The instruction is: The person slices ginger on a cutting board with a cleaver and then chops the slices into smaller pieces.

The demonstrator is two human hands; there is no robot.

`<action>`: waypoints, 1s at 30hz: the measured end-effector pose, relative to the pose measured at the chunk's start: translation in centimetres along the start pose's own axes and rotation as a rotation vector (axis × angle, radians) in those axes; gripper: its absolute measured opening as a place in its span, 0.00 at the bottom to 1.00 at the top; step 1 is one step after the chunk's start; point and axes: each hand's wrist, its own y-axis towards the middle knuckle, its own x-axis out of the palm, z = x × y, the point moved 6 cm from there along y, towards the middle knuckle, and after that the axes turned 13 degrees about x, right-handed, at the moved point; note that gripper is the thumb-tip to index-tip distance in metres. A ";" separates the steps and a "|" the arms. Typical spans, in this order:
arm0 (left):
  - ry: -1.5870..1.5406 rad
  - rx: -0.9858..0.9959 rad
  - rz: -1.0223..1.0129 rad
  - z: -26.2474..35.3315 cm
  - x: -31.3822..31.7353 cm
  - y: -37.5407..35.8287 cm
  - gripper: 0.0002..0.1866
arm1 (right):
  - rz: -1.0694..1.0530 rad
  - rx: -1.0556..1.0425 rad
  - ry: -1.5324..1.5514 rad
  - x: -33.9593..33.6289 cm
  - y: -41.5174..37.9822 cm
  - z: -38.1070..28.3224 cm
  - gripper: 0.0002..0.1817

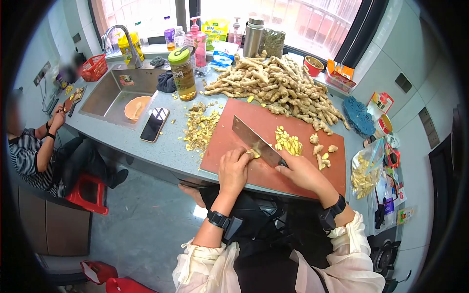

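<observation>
My right hand (299, 170) is wrapped round the dark handle of a wide cleaver (255, 140), its blade slanting up and left over the reddish-brown cutting board (229, 122). Beside the blade, my left hand (235, 168) has its fingers closed on a small ginger piece (253, 154). Sliced ginger (288, 141) lies in a pile right of the blade. Several small ginger chunks (320, 155) are farther right on the board. Peelings (199, 128) lie on the counter left of the board.
A large heap of ginger root (283, 85) stands behind the board. To the left are a phone (155, 125), a green-lidded jar (183, 75) and a sink (105, 100). A bag of ginger (364, 176) is at right. Another person sits at far left, holding something.
</observation>
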 end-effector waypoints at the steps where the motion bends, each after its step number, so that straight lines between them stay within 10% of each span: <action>1: 0.001 0.002 -0.002 0.0 0.0 0.0 0.11 | -0.005 0.001 -0.003 0.1 0.1 0.0 0.19; 22: -0.037 -0.027 -0.002 -0.4 0.2 -0.5 0.11 | 0.282 -0.239 0.159 3.0 1.0 -0.6 0.22; 24: -0.046 -0.033 0.011 -0.2 -0.2 -0.3 0.10 | 0.057 0.169 0.510 3.6 0.6 0.8 0.22; 30: -0.065 -0.044 0.020 0.0 -0.4 -0.1 0.10 | 0.059 0.094 1.040 6.8 1.5 5.6 0.19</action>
